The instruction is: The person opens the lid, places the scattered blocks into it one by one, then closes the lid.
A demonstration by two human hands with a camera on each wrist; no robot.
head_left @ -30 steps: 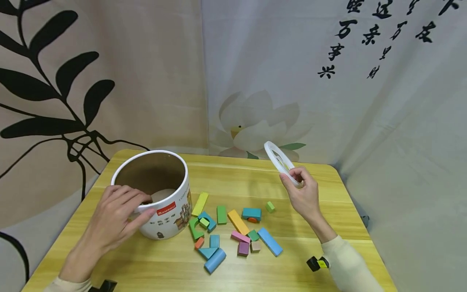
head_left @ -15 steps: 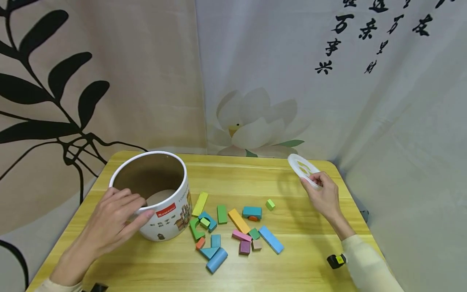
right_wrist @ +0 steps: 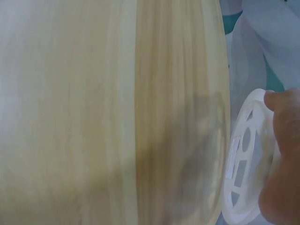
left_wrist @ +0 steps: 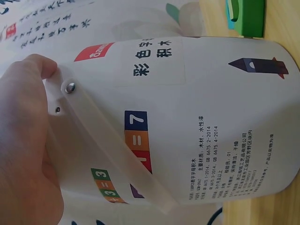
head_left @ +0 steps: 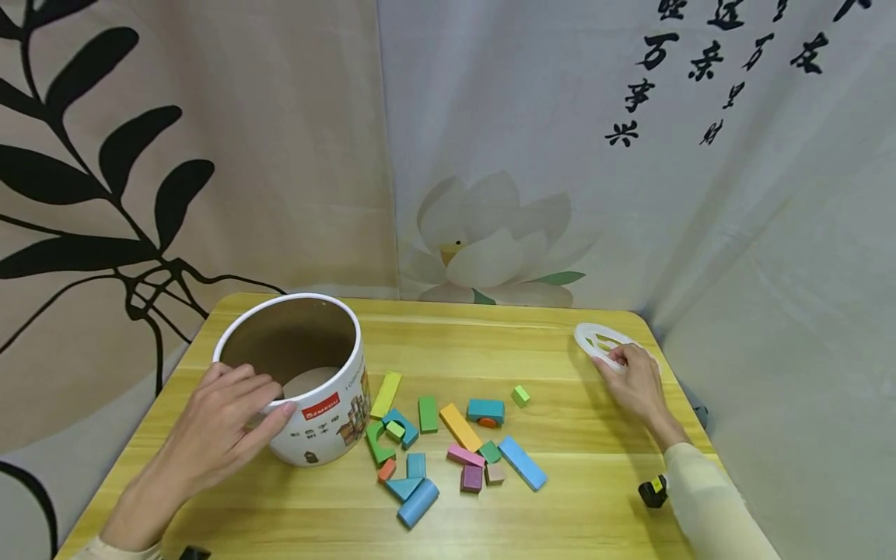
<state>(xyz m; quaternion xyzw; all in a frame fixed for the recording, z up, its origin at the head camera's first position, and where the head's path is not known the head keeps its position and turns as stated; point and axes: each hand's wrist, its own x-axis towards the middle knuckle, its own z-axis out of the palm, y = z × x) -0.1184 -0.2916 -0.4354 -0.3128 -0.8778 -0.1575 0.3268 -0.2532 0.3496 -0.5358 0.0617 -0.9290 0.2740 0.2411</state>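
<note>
A white printed bucket (head_left: 318,424) stands upright at the table's left, its mouth uncovered and its pale bottom showing. My left hand (head_left: 224,424) holds its near rim, fingers over the edge and thumb outside. On the bucket's side, a white strap handle (left_wrist: 110,140) hangs from a rivet in the left wrist view. Over the table's back right corner, my right hand (head_left: 637,385) pinches a round white lid (head_left: 591,334) by its edge. Shaped holes pierce this lid (right_wrist: 234,187), which is tilted. Whether it touches the table, I cannot tell.
Several coloured wooden blocks lie loose on the table (head_left: 560,529) right of the bucket, among them a blue cylinder (head_left: 418,503), an orange plank (head_left: 460,426) and a small green cube (head_left: 520,396). A printed curtain (head_left: 490,117) hangs behind the table.
My right hand has carried the lid rightward and down toward the table's back right, and the lid lies flatter. My left hand stays on the bucket rim. The blocks have not moved.
</note>
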